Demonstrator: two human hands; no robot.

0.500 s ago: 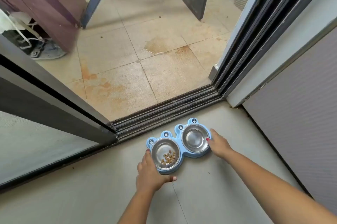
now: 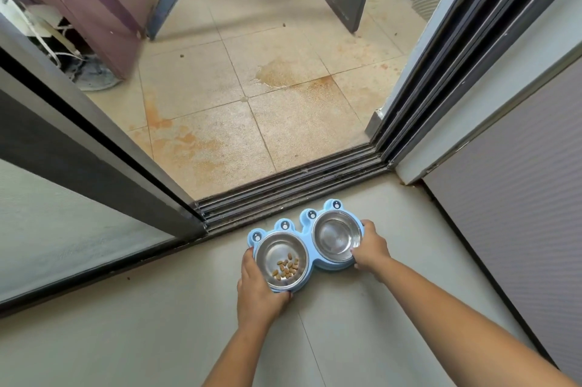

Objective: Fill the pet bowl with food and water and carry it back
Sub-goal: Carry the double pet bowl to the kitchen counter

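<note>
Gripping the blue pet bowl (image 2: pixel 310 256) at both ends, the left hand (image 2: pixel 256 289) curls its fingers around the near-left rim while the right hand (image 2: pixel 370 246) clamps the far-right edge. It sits low over the grey floor (image 2: pixel 126 339), just beside the sliding-door track (image 2: pixel 283 191); whether it touches the floor cannot be told. One steel dish holds a few kibble pieces (image 2: pixel 286 268); the other dish (image 2: pixel 337 235) looks bare of food.

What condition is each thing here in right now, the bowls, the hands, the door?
Blue double feeder: on the floor, gripped at both ends.
Left bowl: a few kibble pieces.
Right bowl: no food; water unclear.
Left hand: gripping feeder.
Right hand: gripping feeder.
Sliding door: open.
Tiled floor: stained, wet patch.
</note>
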